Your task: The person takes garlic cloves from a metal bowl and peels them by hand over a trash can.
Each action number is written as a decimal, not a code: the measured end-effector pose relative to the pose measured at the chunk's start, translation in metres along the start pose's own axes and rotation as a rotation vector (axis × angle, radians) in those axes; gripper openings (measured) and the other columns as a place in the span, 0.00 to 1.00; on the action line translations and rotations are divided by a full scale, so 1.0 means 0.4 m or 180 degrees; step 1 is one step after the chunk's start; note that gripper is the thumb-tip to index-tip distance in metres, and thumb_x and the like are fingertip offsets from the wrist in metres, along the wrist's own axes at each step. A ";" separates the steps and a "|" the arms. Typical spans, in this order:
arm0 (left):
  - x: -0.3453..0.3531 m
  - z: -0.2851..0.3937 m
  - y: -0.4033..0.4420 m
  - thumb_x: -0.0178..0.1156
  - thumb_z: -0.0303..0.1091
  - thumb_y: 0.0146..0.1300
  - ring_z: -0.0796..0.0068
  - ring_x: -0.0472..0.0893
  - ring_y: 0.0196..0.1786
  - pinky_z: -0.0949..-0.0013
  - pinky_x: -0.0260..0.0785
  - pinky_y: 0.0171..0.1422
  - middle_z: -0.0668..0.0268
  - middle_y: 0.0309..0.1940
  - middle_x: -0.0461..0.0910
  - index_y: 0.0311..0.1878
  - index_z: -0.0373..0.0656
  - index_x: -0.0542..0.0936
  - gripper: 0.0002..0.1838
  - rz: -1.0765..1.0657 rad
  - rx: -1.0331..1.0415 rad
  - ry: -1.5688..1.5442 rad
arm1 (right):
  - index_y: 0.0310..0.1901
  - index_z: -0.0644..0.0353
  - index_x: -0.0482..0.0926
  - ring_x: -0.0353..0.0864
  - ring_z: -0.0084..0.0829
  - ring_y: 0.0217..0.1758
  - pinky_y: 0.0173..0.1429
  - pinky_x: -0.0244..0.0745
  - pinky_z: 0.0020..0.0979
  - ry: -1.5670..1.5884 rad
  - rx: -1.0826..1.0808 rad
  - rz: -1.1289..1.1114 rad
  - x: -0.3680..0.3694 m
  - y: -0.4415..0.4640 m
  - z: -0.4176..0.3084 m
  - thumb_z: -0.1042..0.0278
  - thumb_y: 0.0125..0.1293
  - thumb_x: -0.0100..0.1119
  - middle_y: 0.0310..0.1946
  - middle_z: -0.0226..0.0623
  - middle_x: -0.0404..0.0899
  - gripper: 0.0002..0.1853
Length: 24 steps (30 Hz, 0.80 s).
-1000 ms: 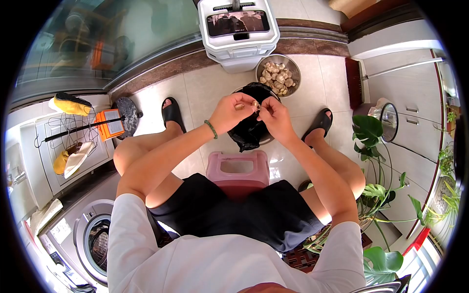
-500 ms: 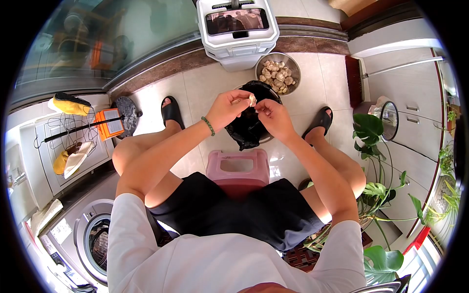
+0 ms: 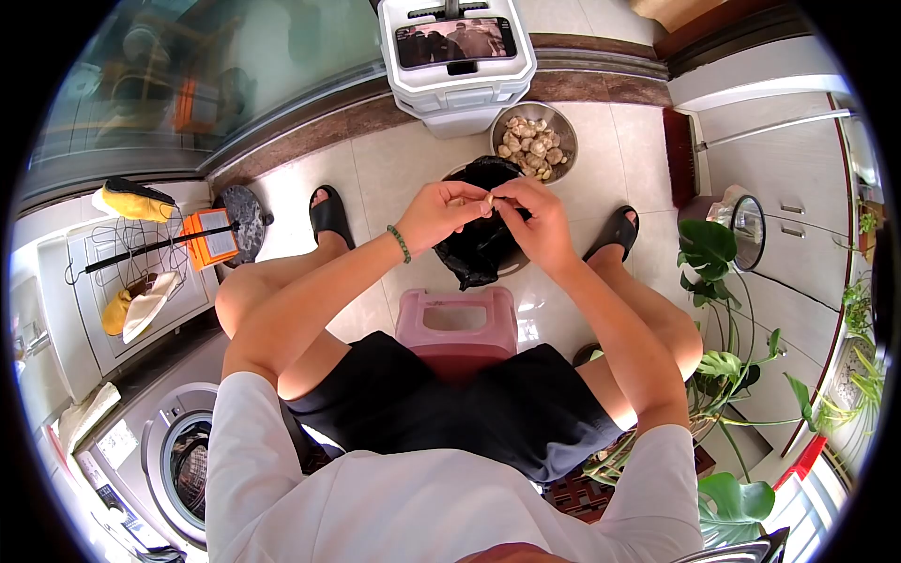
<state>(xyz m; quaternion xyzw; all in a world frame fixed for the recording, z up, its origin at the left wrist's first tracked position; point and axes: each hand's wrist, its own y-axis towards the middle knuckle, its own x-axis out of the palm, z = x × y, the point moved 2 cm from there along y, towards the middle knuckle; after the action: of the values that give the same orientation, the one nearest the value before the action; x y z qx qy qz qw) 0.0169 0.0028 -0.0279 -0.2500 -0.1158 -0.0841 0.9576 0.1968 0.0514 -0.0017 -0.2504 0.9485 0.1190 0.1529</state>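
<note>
My left hand [image 3: 439, 218], with a green bead bracelet [image 3: 399, 243] at its wrist, pinches a small pale piece of garlic [image 3: 489, 200]. Thumb and fingertips of my right hand [image 3: 537, 221] close on the same piece from the other side, so most of it is hidden. Both hands are over a bin lined with a black plastic bag [image 3: 466, 260]. Just beyond it, a metal bowl [image 3: 572, 141] holds several garlic bulbs [image 3: 531, 145].
A pink plastic stool [image 3: 457, 314] stands between my legs. A phone [image 3: 456, 42] rests on a white lidded box [image 3: 460, 89] ahead. At the left are a washing machine [image 3: 155, 460] and an orange box [image 3: 208, 239]; leafy plants [image 3: 709, 249] and white cabinets [image 3: 784, 169] are at the right.
My right hand has moved slightly up and left, bringing its fingertips against the garlic piece. The left hand has barely shifted. The picture on the phone differs.
</note>
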 end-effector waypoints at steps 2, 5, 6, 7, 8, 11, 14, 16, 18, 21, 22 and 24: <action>0.003 0.001 -0.001 0.64 0.36 0.66 0.89 0.75 0.30 0.81 0.65 0.32 0.71 0.36 0.85 0.50 0.36 0.82 0.15 -0.0024 0.0028 -0.0006 | 0.40 0.64 0.81 0.82 0.32 0.35 0.38 0.78 0.28 0.0018 0.0005 -0.0096 0.000 -0.003 0.001 0.82 0.60 0.63 0.36 0.38 0.80 0.06; 0.003 0.003 -0.001 0.64 0.35 0.66 0.88 0.75 0.31 0.81 0.66 0.32 0.70 0.37 0.85 0.50 0.37 0.82 0.14 -0.0020 -0.0067 -0.0045 | 0.40 0.66 0.82 0.82 0.27 0.37 0.38 0.77 0.25 0.0224 0.0030 -0.0098 0.001 -0.005 0.012 0.86 0.60 0.62 0.36 0.36 0.80 0.08; 0.005 0.007 -0.004 0.64 0.35 0.66 0.88 0.76 0.31 0.81 0.66 0.33 0.69 0.37 0.85 0.50 0.37 0.82 0.14 -0.0033 -0.0111 -0.0089 | 0.40 0.66 0.82 0.82 0.27 0.37 0.38 0.77 0.25 0.0223 0.0027 -0.0099 -0.001 -0.005 0.008 0.86 0.60 0.62 0.36 0.36 0.80 0.08; 0.005 0.009 -0.004 0.65 0.35 0.66 0.88 0.76 0.32 0.81 0.66 0.33 0.69 0.37 0.85 0.50 0.37 0.82 0.14 -0.0045 -0.0152 -0.0131 | 0.39 0.66 0.81 0.82 0.28 0.37 0.38 0.77 0.25 0.0133 -0.0004 -0.0112 -0.004 -0.005 0.002 0.86 0.59 0.62 0.36 0.37 0.80 0.07; 0.004 0.008 -0.004 0.65 0.35 0.66 0.88 0.76 0.32 0.81 0.66 0.33 0.69 0.37 0.85 0.50 0.37 0.82 0.14 -0.0044 -0.0150 -0.0130 | 0.38 0.66 0.81 0.82 0.28 0.36 0.38 0.77 0.25 0.0044 -0.0034 -0.0123 -0.005 -0.005 -0.002 0.86 0.59 0.62 0.36 0.37 0.80 0.07; 0.003 0.004 -0.003 0.64 0.34 0.66 0.87 0.78 0.35 0.81 0.66 0.33 0.68 0.38 0.85 0.49 0.38 0.82 0.13 -0.0114 -0.0236 -0.0245 | 0.35 0.62 0.80 0.81 0.36 0.35 0.36 0.77 0.30 -0.0142 -0.0276 -0.0062 -0.006 -0.006 -0.007 0.82 0.59 0.63 0.35 0.38 0.80 0.05; 0.003 0.004 -0.004 0.65 0.35 0.65 0.86 0.79 0.38 0.80 0.66 0.34 0.68 0.38 0.85 0.48 0.40 0.83 0.12 -0.0093 -0.0451 -0.0298 | 0.35 0.62 0.78 0.81 0.37 0.34 0.36 0.76 0.30 -0.0293 -0.0543 -0.0095 -0.004 -0.008 -0.013 0.83 0.59 0.62 0.35 0.38 0.79 0.06; 0.002 0.000 -0.002 0.65 0.37 0.65 0.85 0.80 0.39 0.80 0.66 0.35 0.67 0.38 0.85 0.48 0.40 0.83 0.13 -0.0217 -0.0615 -0.0195 | 0.37 0.62 0.77 0.81 0.36 0.34 0.36 0.76 0.30 -0.0211 -0.0431 -0.0151 0.000 -0.014 -0.014 0.84 0.59 0.61 0.35 0.38 0.78 0.07; 0.004 0.001 -0.002 0.65 0.38 0.65 0.85 0.79 0.39 0.80 0.66 0.35 0.67 0.38 0.85 0.48 0.40 0.82 0.13 -0.0212 -0.0623 -0.0173 | 0.39 0.62 0.75 0.81 0.36 0.35 0.37 0.77 0.30 -0.0127 -0.0323 -0.0215 0.006 -0.020 -0.011 0.84 0.60 0.60 0.36 0.37 0.77 0.08; 0.003 -0.005 -0.002 0.65 0.38 0.65 0.86 0.78 0.38 0.80 0.66 0.34 0.67 0.37 0.85 0.48 0.40 0.83 0.14 -0.0217 -0.0546 -0.0133 | 0.45 0.62 0.72 0.81 0.34 0.34 0.37 0.77 0.31 0.0138 -0.0102 -0.0245 0.016 -0.026 0.002 0.86 0.61 0.58 0.35 0.38 0.76 0.13; 0.002 -0.007 -0.001 0.65 0.38 0.65 0.86 0.78 0.36 0.80 0.65 0.34 0.67 0.37 0.85 0.48 0.39 0.83 0.14 -0.0231 -0.0461 -0.0113 | 0.47 0.62 0.71 0.81 0.33 0.35 0.38 0.77 0.31 0.0252 -0.0058 -0.0248 0.017 -0.026 0.003 0.87 0.61 0.57 0.35 0.38 0.75 0.14; 0.001 -0.008 -0.002 0.66 0.37 0.64 0.86 0.77 0.35 0.80 0.65 0.33 0.67 0.36 0.85 0.48 0.38 0.83 0.14 -0.0219 -0.0407 -0.0074 | 0.49 0.62 0.70 0.81 0.32 0.35 0.39 0.77 0.31 0.0368 -0.0014 -0.0251 0.017 -0.026 0.002 0.87 0.62 0.56 0.34 0.38 0.75 0.16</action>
<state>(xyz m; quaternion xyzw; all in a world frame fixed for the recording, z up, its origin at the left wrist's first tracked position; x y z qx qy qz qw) 0.0178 0.0005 -0.0304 -0.3075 -0.1299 -0.1213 0.9348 0.1966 0.0397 -0.0067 -0.2944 0.9449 0.1003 0.1019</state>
